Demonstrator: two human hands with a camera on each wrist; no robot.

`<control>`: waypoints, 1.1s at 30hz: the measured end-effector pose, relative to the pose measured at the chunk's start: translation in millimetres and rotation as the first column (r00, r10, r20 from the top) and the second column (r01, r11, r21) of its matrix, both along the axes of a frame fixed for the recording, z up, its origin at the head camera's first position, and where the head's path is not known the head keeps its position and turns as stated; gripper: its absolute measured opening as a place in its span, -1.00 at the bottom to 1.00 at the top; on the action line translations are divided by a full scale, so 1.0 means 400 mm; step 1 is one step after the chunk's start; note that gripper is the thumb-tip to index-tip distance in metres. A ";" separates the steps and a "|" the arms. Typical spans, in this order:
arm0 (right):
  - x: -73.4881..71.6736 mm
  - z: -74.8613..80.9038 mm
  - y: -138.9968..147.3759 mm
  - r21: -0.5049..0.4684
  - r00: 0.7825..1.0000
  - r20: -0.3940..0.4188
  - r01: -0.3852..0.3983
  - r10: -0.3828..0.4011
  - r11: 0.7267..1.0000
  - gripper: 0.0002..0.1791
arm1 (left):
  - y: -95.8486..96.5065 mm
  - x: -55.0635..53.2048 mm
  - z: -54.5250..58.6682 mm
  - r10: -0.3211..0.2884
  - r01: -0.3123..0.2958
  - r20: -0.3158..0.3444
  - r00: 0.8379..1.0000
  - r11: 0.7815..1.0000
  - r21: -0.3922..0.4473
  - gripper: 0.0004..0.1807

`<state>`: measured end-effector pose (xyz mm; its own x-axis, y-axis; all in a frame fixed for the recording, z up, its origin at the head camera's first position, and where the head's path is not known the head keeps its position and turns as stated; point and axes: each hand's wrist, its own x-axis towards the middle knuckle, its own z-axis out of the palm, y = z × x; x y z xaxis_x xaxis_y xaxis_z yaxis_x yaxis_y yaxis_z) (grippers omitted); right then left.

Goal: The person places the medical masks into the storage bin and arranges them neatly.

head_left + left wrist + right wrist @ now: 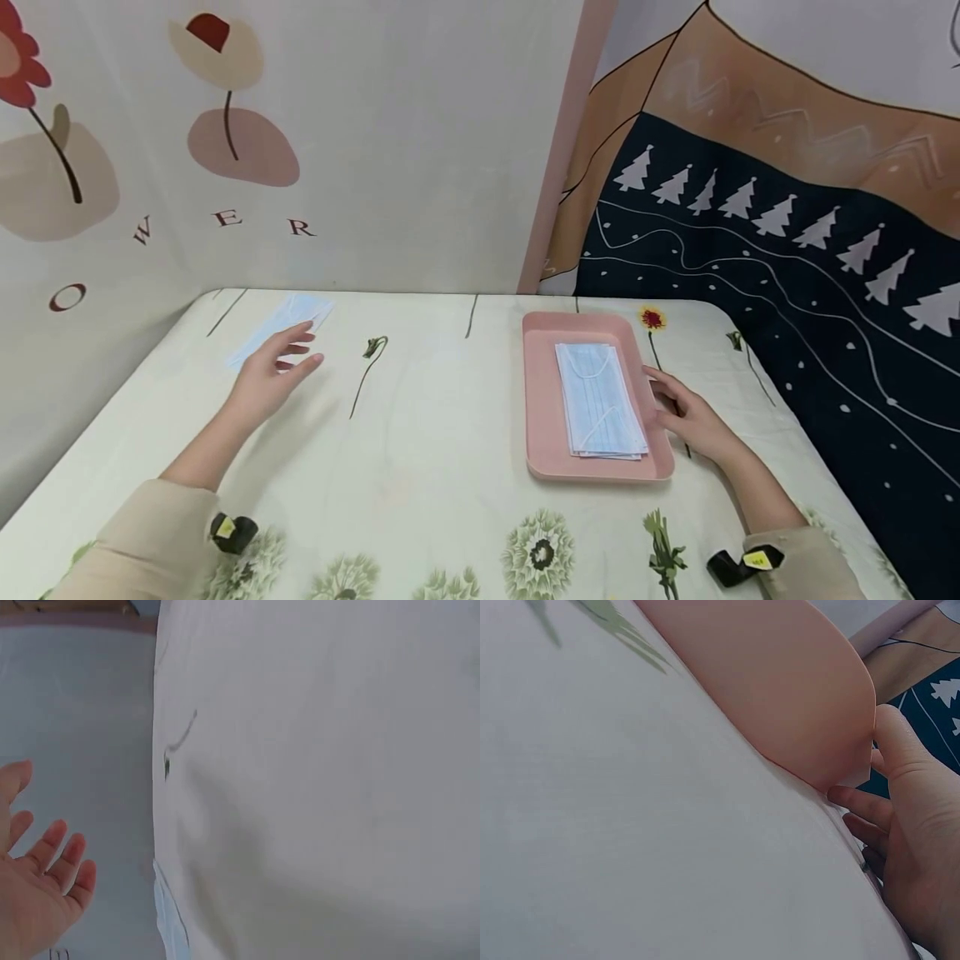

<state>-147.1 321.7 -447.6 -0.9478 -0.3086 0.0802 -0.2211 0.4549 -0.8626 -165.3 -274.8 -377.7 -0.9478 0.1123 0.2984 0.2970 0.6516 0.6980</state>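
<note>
My left hand [266, 371] hovers over the back left of the table, fingers spread and nothing held. Behind and partly under it in the head view lies a light blue face mask [288, 315]; part of that mask [172, 922] also shows at the bottom of the left wrist view. On the right, a pink tray [543, 417] bears a small stack of blue face masks [600, 400] with white ear loops. My right hand [690, 417] is at the tray's right side. In the right wrist view, its thumb [900, 735] meets the rim and a fingertip is at the lower edge.
A white tablecloth [420, 467] printed with flowers and stems covers the table. Behind it hangs a pale curtain [420, 150] with flower drawings and letters. A dark blue fabric with white trees [738, 200] hangs along the right edge.
</note>
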 end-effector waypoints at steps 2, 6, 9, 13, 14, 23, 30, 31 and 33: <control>-0.001 -0.001 0.000 0.000 1.000 0.003 0.002 -0.002 1.000 -0.24 | -0.029 -0.010 0.000 0.027 -0.027 0.013 1.000 1.000 -0.003 -0.39; -0.002 -0.002 0.000 0.013 1.000 0.000 0.008 -0.008 1.000 -0.24 | -0.086 -0.033 -0.011 0.075 -0.075 0.029 0.997 0.997 -0.026 -0.38; -0.001 -0.002 0.000 0.015 1.000 0.001 0.011 -0.011 1.000 -0.24 | -0.121 -0.051 -0.027 0.100 -0.097 0.064 0.993 0.994 -0.043 -0.35; -0.001 -0.004 0.001 0.002 1.000 -0.013 0.001 -0.001 1.000 -0.25 | -0.152 -0.075 -0.042 0.133 -0.125 0.121 0.984 0.990 -0.072 -0.29; -0.001 -0.005 0.001 -0.004 1.000 -0.017 -0.005 0.004 1.000 -0.26 | -0.158 -0.081 -0.045 0.143 -0.133 0.130 0.981 0.988 -0.082 -0.27; -0.003 -0.010 0.002 -0.023 1.000 -0.024 -0.017 0.016 1.000 -0.25 | -0.207 -0.106 -0.074 0.223 -0.206 0.248 0.943 0.974 -0.093 -0.17; -0.003 -0.012 0.004 -0.041 0.998 -0.038 -0.043 0.041 0.998 -0.26 | -0.248 -0.108 -0.096 0.269 -0.253 0.300 0.915 0.963 -0.091 -0.15; -0.004 -0.012 0.005 -0.042 0.998 -0.042 -0.043 0.042 0.998 -0.27 | -0.251 -0.111 -0.097 0.271 -0.256 0.302 0.914 0.963 -0.086 -0.15; -0.006 -0.010 0.006 -0.041 0.998 -0.047 -0.044 0.042 0.998 -0.27 | -0.255 -0.118 -0.100 0.280 -0.266 0.299 0.912 0.960 -0.088 -0.15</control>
